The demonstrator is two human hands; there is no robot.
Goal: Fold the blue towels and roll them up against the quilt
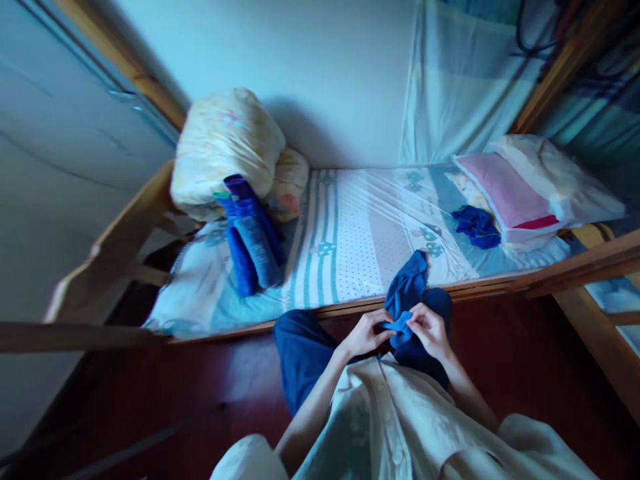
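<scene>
My left hand [369,332] pinches one edge of a piece of blue clothing [409,280] above my lap. On the other side of that edge, my right hand [429,329] grips the same cloth, fingers pressed together. A gathered part of the fabric lies between the two hands, and the rest stretches away from me over the bed's front edge. Its exact kind cannot be made out. Beyond my right hand, a crumpled dark blue cloth [476,227] rests on the bed.
Rolled blue clothes [255,240] lie on the bed's left part, against a bundled pale quilt [225,147]. A pink pillow [505,190] and a plastic-wrapped bundle [565,177] sit at the right. A wooden rail [585,263] borders the patterned sheet [355,233].
</scene>
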